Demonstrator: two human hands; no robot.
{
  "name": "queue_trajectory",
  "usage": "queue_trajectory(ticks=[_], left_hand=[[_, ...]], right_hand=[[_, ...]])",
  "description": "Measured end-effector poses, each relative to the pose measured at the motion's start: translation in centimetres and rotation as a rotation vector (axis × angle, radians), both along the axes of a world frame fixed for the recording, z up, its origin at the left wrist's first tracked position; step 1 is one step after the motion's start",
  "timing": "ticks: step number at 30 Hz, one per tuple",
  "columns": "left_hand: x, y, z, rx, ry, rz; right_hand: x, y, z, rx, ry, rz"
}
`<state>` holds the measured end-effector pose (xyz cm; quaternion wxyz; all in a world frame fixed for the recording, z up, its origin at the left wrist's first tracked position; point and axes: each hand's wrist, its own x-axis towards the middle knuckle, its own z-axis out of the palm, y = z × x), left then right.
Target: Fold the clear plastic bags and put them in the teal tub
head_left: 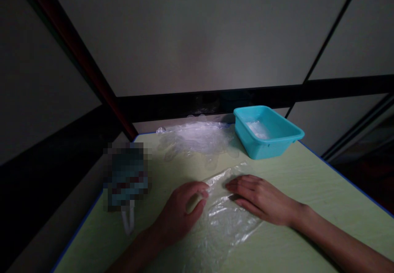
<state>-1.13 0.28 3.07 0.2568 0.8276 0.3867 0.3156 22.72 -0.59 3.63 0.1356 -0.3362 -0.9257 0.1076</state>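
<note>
A thin, crinkled clear plastic bag [229, 219] lies spread on the table in front of me. At its left edge, my left hand [184, 209] is closed in a loose pinch, with a bit of the film at the fingertips. My right hand [258, 197] rests palm down on the right side of the bag, its fingers stretched out. Part of the bag is hidden under that hand. Farther back sits a flat pile of clear plastic gloves [197, 137], with finger-like shapes along its edges.
A turquoise plastic basin [261, 147] stands at the back right with something clear and whitish inside. At the left edge is a pixelated item [127, 178] with a white strap. The pale green table [295, 244] has a blue edge and meets a panelled wall.
</note>
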Motion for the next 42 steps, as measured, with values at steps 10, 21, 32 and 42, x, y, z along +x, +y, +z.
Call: queue_trajectory(ticks=[10, 21, 32, 42], left_hand=[[-0.2, -0.1, -0.5, 0.173, 0.096, 0.099], [0.2, -1.0, -0.8, 0.296, 0.621, -0.101], [-0.3, -1.0, -0.5, 0.401, 0.695, -0.114], [-0.2, -1.4, -1.5, 0.356, 0.716, -0.137]], right_hand=[[0.0, 0.2, 0.6, -0.008, -0.004, -0.011], [-2.5, 1.7, 0.0, -0.096, -0.144, 0.085], [-2.1, 2.0, -0.8, -0.111, -0.139, 0.091], [-2.1, 1.8, -1.2, -0.111, -0.117, 0.108]])
